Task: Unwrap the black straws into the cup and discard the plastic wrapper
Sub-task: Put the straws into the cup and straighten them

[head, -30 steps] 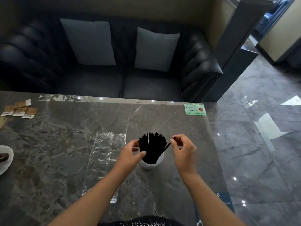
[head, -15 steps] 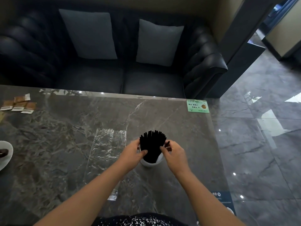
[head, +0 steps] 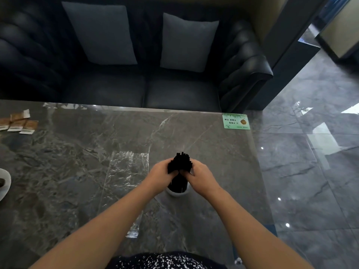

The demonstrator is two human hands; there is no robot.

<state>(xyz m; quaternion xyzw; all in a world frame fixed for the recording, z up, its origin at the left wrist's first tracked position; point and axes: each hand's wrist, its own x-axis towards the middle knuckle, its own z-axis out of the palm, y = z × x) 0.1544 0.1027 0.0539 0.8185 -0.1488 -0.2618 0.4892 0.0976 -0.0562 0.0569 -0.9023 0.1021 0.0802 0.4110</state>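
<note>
At the left edge of the frame a white plate (head: 4,183) showed partly, with brown sachets (head: 19,123) above it toward the upper left. Left of centre the plastic wrapper (head: 126,171) lay flat and empty on the grey marbled bench (head: 213,148). It was clear, crinkled film catching the light, its long axis running from the far side down toward the person and its lower end passing under the left forearm. It sat just beside the left hand (head: 159,175), on that hand's outer side, so the left hand looked the nearer one for picking it up. That hand curled its fingers round the black straws (head: 180,164), a tight upright bundle standing in the white cup (head: 177,192) at the centre of the frame. The right hand (head: 202,177) cupped the bundle from the other side, fingers likewise curled on it. A green card (head: 236,121) lay toward the upper right, at the bench's far corner
</note>
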